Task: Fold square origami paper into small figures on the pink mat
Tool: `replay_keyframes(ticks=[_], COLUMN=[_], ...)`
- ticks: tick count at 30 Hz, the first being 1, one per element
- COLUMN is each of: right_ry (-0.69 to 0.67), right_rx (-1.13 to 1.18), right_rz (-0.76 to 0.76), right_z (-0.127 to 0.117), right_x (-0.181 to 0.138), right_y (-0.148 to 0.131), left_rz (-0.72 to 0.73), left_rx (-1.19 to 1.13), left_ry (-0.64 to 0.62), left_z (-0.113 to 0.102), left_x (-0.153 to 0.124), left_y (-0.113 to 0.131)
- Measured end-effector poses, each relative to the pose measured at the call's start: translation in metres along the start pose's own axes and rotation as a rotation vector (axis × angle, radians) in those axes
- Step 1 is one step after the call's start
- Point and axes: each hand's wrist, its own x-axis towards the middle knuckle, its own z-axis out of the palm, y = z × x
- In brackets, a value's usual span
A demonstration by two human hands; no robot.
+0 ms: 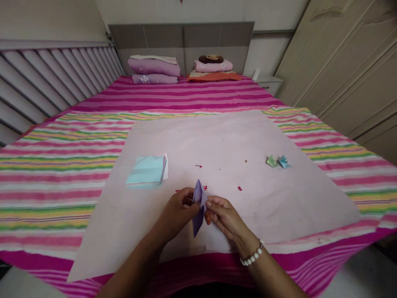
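A folded piece of purple paper (198, 219) is held upright between my two hands, above the near part of a large pale sheet (198, 140). My left hand (180, 211) pinches it from the left, with the thumb on the paper's face. From the right, my right hand (225, 215) grips its edge between thumb and fingers; a white bead bracelet (252, 253) circles that wrist. Small red bits (205, 188) lie just behind the paper, partly hidden by it.
A stack of light blue paper squares (146, 169) lies to the left. Farther right sit a green folded paper piece (272, 161) and a blue one (283, 162). Tiny red scraps (240, 188) dot the sheet. The striped bed (62, 165) extends to stacked bedding (154, 66) by the headboard.
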Motion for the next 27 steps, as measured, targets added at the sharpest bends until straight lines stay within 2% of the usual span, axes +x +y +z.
replay_keyframes(ticks=[5, 9, 13, 19, 23, 27], right_ry=[0.045, 0.118, 0.133, 0.120, 0.211, 0.235], right_rx=[-0.017, 0.005, 0.010, -0.255, -0.476, -0.625], right_rz=[-0.004, -0.045, -0.080, -0.109, -0.196, -0.266], right_z=[0.005, 0.012, 0.015, 0.017, 0.016, 0.016], right_x=[0.000, 0.002, 0.002, 0.001, 0.002, 0.005], right_y=[-0.001, 0.000, 0.001, -0.001, -0.003, -0.002], left_rz=[0.028, 0.049, 0.090, 0.087, 0.113, 0.133], left_rx=[0.025, 0.113, 0.253, 0.335, 0.385, 0.417], left_ry=[0.022, 0.141, 0.243, 0.272, 0.284, 0.289], left_z=[0.004, 0.009, 0.011, 0.011, 0.008, 0.007], left_x=[0.001, 0.004, 0.008, 0.009, 0.009, 0.009], left_y=[-0.010, -0.019, -0.023, -0.024, -0.025, -0.026])
